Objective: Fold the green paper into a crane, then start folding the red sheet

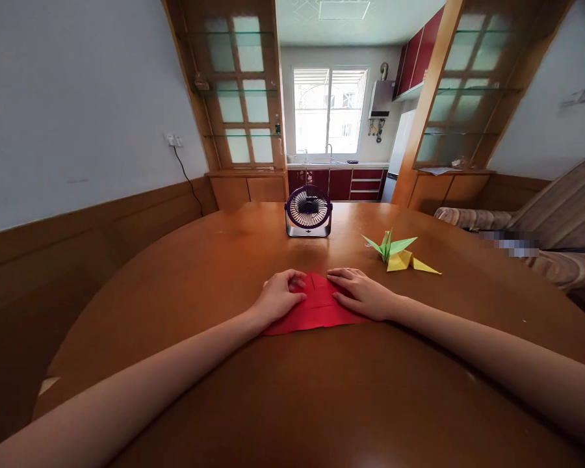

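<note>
Red paper (320, 299) lies flat on the brown tabletop (199, 279), straight in front of the person sitting across from the window (329, 110). From where I stand it looks like a broad, low triangle: its long side runs roughly from 9 o'clock to 3 o'clock along the near edge, and its peak points to 12. A short dark line shows near that peak, with a fainter crease across the middle.

What counts most is how evenly the paper sits between the two hands. The left hand (280, 298) rests at its 9 o'clock, over the left slope, fingers curled and a narrow gap between them and the thumb. The right hand (363, 294) lies at its 3 o'clock, palm down, fingers stretched over the right slope and thumb spread apart from them. Neither hand is clearly nearer; the peak falls between them. Whether the left fingertips press the sheet or hang just over it, I can't quite tell.

Beyond the peak, at about 12 o'clock, stands a small purple fan (308, 209). Near the right hand, at the paper's 2 o'clock, sit a green paper bird (386, 249) and a yellow paper bird (400, 262), side by side.
</note>
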`<state>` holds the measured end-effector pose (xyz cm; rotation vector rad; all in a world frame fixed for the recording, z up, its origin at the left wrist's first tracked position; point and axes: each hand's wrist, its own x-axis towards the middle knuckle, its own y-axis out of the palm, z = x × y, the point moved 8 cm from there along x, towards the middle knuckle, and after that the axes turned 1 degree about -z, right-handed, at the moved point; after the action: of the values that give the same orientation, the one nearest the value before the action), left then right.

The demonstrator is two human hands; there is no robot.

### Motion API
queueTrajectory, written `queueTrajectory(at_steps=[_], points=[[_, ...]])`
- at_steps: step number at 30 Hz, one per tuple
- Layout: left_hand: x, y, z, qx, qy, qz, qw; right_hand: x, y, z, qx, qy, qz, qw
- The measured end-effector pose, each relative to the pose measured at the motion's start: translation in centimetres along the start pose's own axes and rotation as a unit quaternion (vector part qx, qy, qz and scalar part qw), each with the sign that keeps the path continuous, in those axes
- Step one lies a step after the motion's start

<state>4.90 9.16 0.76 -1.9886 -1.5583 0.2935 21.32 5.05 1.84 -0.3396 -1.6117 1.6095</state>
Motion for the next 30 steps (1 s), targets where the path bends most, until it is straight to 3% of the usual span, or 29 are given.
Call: queueTrajectory(at_steps=[3,6,18,30], points=[[-0.04,-0.51,-0.06,0.043,0.002,-0.028,0.999,0.0,0.04,0.0,-0.003,-0.002,0.002,1.0],[0.02,-0.66,0.15,0.041,-0.008,-0.022,0.999,0.02,0.04,0.03,-0.004,-0.004,0.001,1.0],[-0.14,-0.49,0.48,-0.168,-0.081,-0.013,0.982,0.02,0.11,0.04,-0.013,-0.004,0.01,1.0],[-0.7,-1.13,-0.11,-0.241,-0.077,-0.041,0.967,-0.04,0.01,-0.28,0.037,0.012,0.002,0.999]])
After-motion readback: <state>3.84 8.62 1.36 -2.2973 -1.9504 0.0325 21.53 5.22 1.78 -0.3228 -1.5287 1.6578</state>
